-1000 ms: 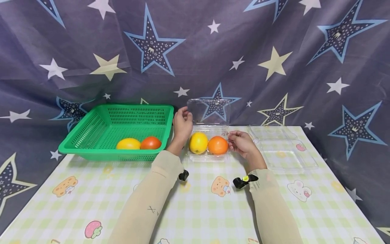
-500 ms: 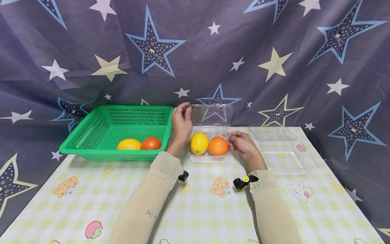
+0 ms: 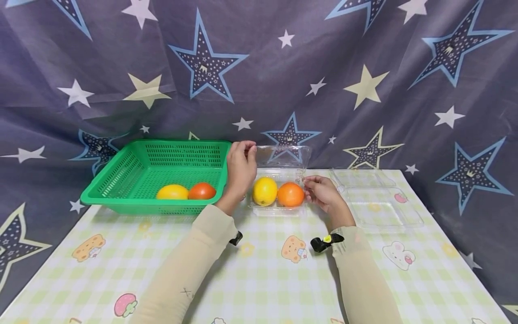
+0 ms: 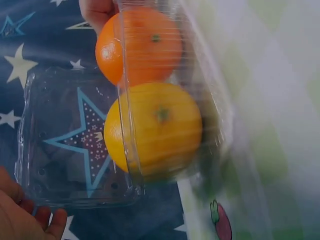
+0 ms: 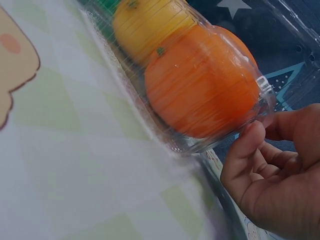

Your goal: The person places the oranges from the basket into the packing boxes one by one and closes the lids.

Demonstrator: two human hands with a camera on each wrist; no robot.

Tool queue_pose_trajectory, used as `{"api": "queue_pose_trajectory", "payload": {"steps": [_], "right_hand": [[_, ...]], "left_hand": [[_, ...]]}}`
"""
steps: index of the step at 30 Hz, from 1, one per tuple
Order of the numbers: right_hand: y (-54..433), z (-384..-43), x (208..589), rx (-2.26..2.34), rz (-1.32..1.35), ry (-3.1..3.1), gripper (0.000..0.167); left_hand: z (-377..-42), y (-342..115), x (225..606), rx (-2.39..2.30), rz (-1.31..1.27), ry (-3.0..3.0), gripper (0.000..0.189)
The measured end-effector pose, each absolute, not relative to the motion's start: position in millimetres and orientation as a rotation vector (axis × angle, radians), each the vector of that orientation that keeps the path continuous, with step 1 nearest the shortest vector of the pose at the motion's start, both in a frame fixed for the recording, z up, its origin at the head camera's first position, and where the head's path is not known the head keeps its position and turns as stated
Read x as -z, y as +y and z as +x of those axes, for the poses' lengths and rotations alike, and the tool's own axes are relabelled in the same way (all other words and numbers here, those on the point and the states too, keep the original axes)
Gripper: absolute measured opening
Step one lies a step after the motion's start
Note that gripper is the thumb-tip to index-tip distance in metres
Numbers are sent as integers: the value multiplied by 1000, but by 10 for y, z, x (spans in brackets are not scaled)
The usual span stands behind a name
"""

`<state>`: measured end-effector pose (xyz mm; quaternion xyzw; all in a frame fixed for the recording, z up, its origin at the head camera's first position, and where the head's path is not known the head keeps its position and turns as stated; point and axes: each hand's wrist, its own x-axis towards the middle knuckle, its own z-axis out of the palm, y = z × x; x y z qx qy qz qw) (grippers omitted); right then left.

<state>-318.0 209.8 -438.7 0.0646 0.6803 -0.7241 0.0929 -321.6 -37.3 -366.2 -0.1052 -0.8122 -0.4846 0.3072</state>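
Clear box (image 3: pixel 279 212) sits open toward the far middle of the counter (image 3: pixel 263 283), its lid (image 3: pixel 283 155) raised on the far side. Inside, a yellow fruit (image 3: pixel 265 191) lies left of an orange (image 3: pixel 290 194). The left hand (image 3: pixel 241 168) has its fingers pinching the lid's left edge; the right hand (image 3: pixel 323 191) pinches the box's right end. Left stands a green basket (image 3: pixel 188 153) with two fruits; right lies another clear container (image 3: pixel 376 213).

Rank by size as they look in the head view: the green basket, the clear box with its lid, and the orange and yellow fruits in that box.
1. green basket
2. clear box, lid included
3. orange fruit and yellow fruit: too alike to rank
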Motion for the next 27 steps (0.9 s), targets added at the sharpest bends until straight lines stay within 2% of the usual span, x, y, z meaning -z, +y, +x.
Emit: {"api": "queue_pose_trajectory", "payload": {"steps": [5,11,16,27], "right_hand": [[2095,-3179,4375,2157,177,2011,32],[2101,-3180,4383,2148,181,2020,27],[2108,-3191,4397,2150,181,2015,32],[2122,-3192,4394,2140,191,2019,30]], "left_hand": [[-3137,-429,3659,1168,-348,-2198,19],[-3066,-486,3681,1037,-436,-2217,17],[-2963,-517,3707,918,-508,-2263,15],[-2776,-634,3736,594,-757,-2344,8]]}}
